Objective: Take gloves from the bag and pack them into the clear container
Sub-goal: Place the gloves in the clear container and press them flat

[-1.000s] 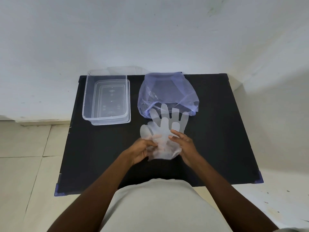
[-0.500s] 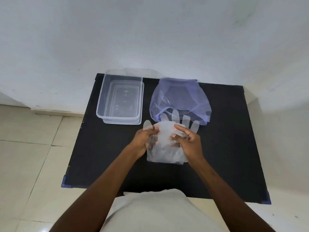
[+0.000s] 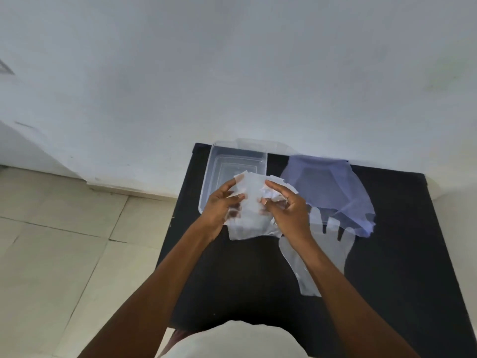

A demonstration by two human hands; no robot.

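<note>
My left hand and my right hand both grip a thin translucent glove, folded and lifted above the black table, just in front of the clear container. The container stands open at the table's back left and looks empty. A bluish plastic bag lies to its right. A second translucent glove lies flat on the table below the bag, partly under my right forearm.
A white wall runs behind the table. Tiled floor lies to the left of the table's left edge. My light shirt fills the bottom of the view.
Both hands have lifted the glove off the table and carried it left toward the container, folding it. A second glove is left flat on the table. The camera has swung left.
</note>
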